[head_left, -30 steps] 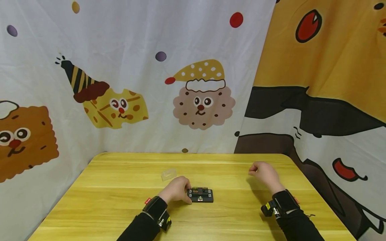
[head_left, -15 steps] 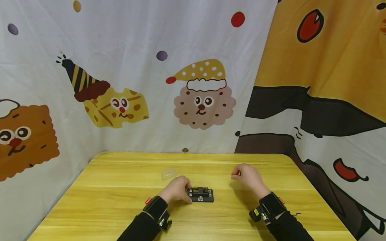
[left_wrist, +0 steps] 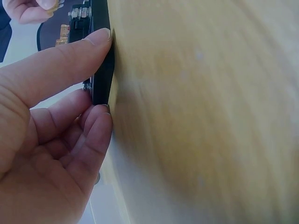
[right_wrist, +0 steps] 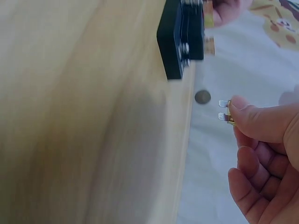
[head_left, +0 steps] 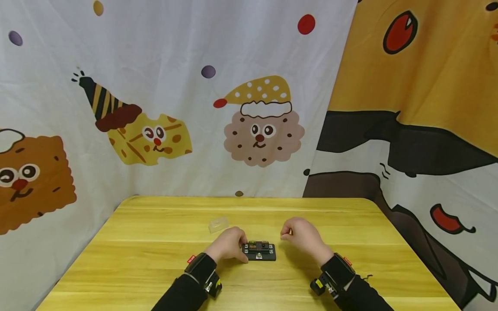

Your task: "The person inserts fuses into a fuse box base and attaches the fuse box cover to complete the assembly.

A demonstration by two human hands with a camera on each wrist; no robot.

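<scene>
A black fuse block lies on the table, with metal screw terminals along it. My left hand grips its left end, thumb on the near side and fingers at the far side. Small coloured blade fuses, among them an orange one, stick up from the block. To the right of the block, my right hand is raised over the table. Between its thumb and index finger it pinches a yellow blade fuse, whose two metal prongs point toward the block in the right wrist view.
A clear plastic cover lies on the table beyond my left hand. The wooden table meets a cartoon-printed curtain at its back and sides. A camera is strapped to each wrist.
My right hand has moved left and slightly nearer, toward the fuse block, still pinching the fuse. The left hand and the block have stayed in place.
</scene>
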